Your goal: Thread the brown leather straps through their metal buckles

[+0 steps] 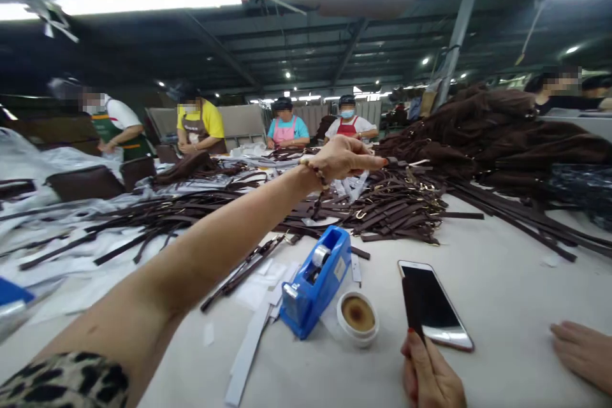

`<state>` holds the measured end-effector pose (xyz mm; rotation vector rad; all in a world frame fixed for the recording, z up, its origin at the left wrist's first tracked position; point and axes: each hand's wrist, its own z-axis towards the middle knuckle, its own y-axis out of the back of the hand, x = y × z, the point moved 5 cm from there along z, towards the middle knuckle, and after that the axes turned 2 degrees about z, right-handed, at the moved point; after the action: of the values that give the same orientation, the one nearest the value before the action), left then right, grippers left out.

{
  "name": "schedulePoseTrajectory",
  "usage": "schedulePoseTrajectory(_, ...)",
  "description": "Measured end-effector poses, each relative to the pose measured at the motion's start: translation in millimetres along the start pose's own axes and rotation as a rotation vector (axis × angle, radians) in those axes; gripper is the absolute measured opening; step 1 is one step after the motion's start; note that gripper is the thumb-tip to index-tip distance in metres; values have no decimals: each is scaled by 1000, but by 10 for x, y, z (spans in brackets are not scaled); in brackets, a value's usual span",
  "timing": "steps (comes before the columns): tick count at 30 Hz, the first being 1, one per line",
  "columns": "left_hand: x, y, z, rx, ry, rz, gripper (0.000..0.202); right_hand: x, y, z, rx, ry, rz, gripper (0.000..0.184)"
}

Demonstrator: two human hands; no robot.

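My left arm, in a leopard-print sleeve, stretches far across the table. My left hand (345, 157) hovers over the pile of dark brown straps with gold hardware (396, 204), fingers drawn together in a pinch at a strap end; what they hold is unclear. At the bottom edge, my right hand (428, 375) is closed on a short dark brown strap piece (412, 305). That piece stands up over the left edge of a smartphone (437, 306) lying flat on the white table (507, 280).
A blue tape dispenser (313, 284) and a small round white pot (357, 317) sit near the phone, with white paper strips (248, 347) to the left. Brown bags are heaped at back right (502, 134). Another person's hand (581, 352) rests at lower right. Several masked workers stand across the table.
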<state>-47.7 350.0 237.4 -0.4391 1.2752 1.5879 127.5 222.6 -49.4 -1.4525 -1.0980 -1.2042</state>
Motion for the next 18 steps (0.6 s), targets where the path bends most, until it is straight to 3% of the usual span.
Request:
schedulePoseTrajectory(4,112,119,-1081,-5,227,-382,19,160,-36,-203,142,-10,180,42)
schedulePoseTrajectory(7,359,-43,-1920,-76,412,-726,24,270,-273,-607,291,-134,428,32)
schedulePoseTrajectory(10,617,-322,-2621,-144,541,-987,28,279,-679,-1070,441,-318,648,27)
schedulePoseTrajectory(14,893,-651,-3294,-132,672,-1100,32,180,-1156,-1497,635,-491,749,26)
schedulePoseTrajectory(18,966,-709,-3618,-15,670,-1048,38,93,-1288,-1614,615,-489,584,27)
